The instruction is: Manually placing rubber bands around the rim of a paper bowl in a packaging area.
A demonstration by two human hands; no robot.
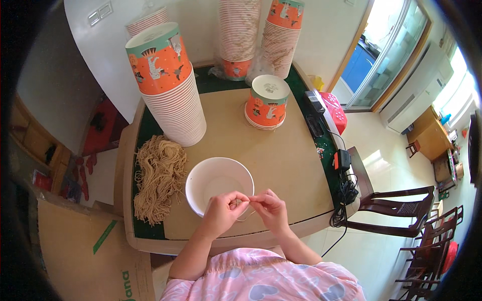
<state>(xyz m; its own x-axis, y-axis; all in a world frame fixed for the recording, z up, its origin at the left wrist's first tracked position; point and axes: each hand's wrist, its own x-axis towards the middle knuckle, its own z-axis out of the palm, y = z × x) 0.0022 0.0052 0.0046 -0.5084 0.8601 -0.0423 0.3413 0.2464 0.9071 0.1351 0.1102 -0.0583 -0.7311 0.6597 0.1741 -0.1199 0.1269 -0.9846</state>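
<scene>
Fingertips of my left hand (pixel 224 210) and my right hand (pixel 271 209) are pinched close together over the near right rim of a white paper bucket (pixel 219 173). Between them they hold a thin pale string (pixel 245 218), which loops down below the fingers. The bucket stands upright with its open mouth toward me. Left of it lies a loose heap of tan strings (pixel 158 180). Behind that heap a tall stack of paper buckets (pixel 173 100) stands upside down, the top one orange and green. The string's ends are hidden by my fingers.
A short stack of upside-down buckets (pixel 268 103) stands farther back on the brown board (pixel 226 118). More tall stacks (pixel 238 35) line the wall. Black cables and adapters (pixel 344 160) lie along the table's right edge. A dark wooden chair (pixel 396 208) stands right of the table.
</scene>
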